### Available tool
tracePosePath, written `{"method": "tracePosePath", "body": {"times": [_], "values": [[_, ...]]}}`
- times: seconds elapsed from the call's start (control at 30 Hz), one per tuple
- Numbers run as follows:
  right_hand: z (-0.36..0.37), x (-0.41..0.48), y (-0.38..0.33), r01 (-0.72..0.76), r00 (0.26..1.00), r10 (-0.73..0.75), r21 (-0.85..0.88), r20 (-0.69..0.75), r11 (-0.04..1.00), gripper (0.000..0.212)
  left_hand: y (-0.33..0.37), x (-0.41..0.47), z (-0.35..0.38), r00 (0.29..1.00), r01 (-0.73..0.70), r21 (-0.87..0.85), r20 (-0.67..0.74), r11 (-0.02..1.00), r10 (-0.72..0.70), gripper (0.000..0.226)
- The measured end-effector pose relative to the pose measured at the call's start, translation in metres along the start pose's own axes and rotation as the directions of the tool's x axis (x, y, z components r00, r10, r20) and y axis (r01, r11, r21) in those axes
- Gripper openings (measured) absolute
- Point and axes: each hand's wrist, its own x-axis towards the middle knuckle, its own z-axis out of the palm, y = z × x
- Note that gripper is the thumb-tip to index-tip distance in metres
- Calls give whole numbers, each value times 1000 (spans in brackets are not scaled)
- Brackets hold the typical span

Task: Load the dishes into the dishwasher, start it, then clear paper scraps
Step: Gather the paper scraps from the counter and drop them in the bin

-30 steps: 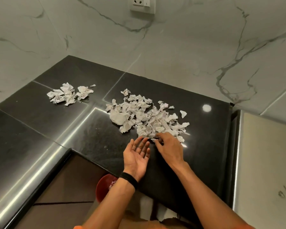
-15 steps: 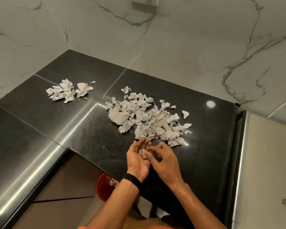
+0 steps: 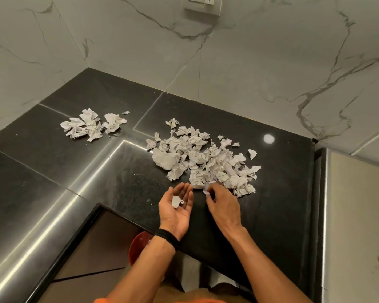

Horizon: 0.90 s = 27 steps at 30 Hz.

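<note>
A large heap of torn white paper scraps (image 3: 206,158) lies on the black countertop (image 3: 118,182). A smaller heap of paper scraps (image 3: 92,125) lies further left. My left hand (image 3: 176,208) is palm up at the near edge of the big heap, fingers relaxed, with two small scraps (image 3: 176,201) lying on the palm. My right hand (image 3: 222,206) is palm down beside it and pinches a scrap (image 3: 206,187) at the heap's near edge.
A red bin (image 3: 138,248) with scraps in it stands on the floor below the counter edge, partly hidden by my left forearm. A steel appliance top (image 3: 354,226) adjoins the counter on the right. Marble walls with a socket (image 3: 202,4) close the corner.
My right hand put a scrap into my left palm, then went back to the heap's near edge and took hold of another piece. My left hand stayed cupped, palm up.
</note>
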Motion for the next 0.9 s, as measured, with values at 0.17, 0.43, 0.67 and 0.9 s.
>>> {"method": "tracePosePath", "body": {"times": [0.17,0.43,0.67,0.9], "values": [[-11,-25,-13,-86,990,118,345,-72,934,12,8,5,1,997,76,104,8,992,-77,30],[-17,-42,-31,-8,977,96,418,-191,908,8,10,10,10,951,254,56,170,966,-260,35],[-19,-19,14,-222,966,202,-119,-159,968,27,22,9,3,936,302,64,170,951,-308,37],[-18,-33,-3,-262,892,263,54,-368,964,16,24,12,-2,928,326,102,155,940,-338,37]]}}
